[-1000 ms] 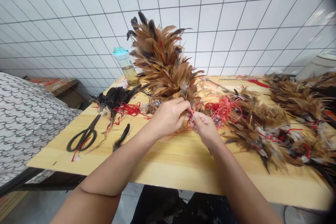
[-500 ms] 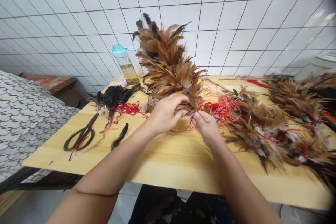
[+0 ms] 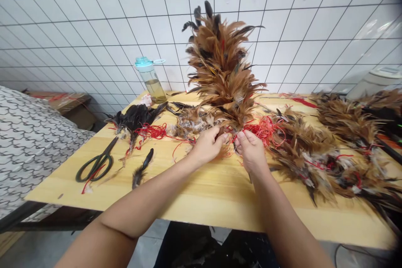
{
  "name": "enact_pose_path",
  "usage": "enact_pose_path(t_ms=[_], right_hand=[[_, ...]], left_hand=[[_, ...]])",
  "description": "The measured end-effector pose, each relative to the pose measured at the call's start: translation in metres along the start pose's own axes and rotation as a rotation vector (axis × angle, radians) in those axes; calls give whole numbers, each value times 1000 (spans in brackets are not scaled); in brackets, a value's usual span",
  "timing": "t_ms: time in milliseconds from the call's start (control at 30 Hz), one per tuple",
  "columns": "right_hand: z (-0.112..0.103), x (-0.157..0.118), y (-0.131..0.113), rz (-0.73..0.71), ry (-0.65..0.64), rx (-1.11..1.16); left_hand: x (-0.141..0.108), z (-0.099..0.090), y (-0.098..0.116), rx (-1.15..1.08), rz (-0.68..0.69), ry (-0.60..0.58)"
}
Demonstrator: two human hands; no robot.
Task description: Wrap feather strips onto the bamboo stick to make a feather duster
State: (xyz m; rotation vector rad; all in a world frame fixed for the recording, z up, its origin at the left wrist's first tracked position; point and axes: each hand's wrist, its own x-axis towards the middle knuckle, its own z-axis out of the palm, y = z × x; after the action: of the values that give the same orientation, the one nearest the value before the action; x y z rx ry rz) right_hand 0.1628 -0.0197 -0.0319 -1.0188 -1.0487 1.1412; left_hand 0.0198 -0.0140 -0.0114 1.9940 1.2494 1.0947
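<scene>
A tall feather duster [image 3: 221, 71] of brown and black feathers rises from my hands, leaning slightly left. My right hand [image 3: 250, 147] is closed around its lower end, with a bit of thin stick showing below the fist and red string at the fingertips. Just left of the duster's base, my left hand [image 3: 207, 144] has thumb and fingers curled close together. What it pinches, if anything, is hidden among feathers and string. Behind it lies a pile of loose brown feathers [image 3: 193, 122]. A tangle of red string [image 3: 266, 130] sits right behind my right hand.
Black scissors [image 3: 97, 162] and a single black feather [image 3: 143, 169] lie on the wooden table [image 3: 204, 192] at left. Black feathers [image 3: 135, 119] and a water bottle [image 3: 152, 81] are farther back. Bundles of brown feathers [image 3: 314, 150] cover the right side. A tiled wall [image 3: 119, 29] stands behind.
The duster has swung to the right and more upright in view. My left hand has come off its lower feathers, uncovering the loose feather pile; my right hand has turned into a fist.
</scene>
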Motion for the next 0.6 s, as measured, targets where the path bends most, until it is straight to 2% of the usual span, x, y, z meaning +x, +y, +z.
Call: enact_pose_path(t_ms=[100, 200, 333, 433, 600], right_hand=[[0, 0, 4, -117, 93, -208], [-1, -3, 6, -299, 163, -575], [-1, -7, 7, -624, 327, -1035], [-1, -8, 6, -790, 422, -1314], [4, -9, 7, -982, 474, -1479]], left_hand=[[-3, 8, 3, -17, 23, 84], [-3, 18, 7, -156, -55, 95], [-2, 28, 20, -488, -180, 157], [-4, 28, 37, -802, -262, 165], [-8, 20, 56, -1059, -355, 190]])
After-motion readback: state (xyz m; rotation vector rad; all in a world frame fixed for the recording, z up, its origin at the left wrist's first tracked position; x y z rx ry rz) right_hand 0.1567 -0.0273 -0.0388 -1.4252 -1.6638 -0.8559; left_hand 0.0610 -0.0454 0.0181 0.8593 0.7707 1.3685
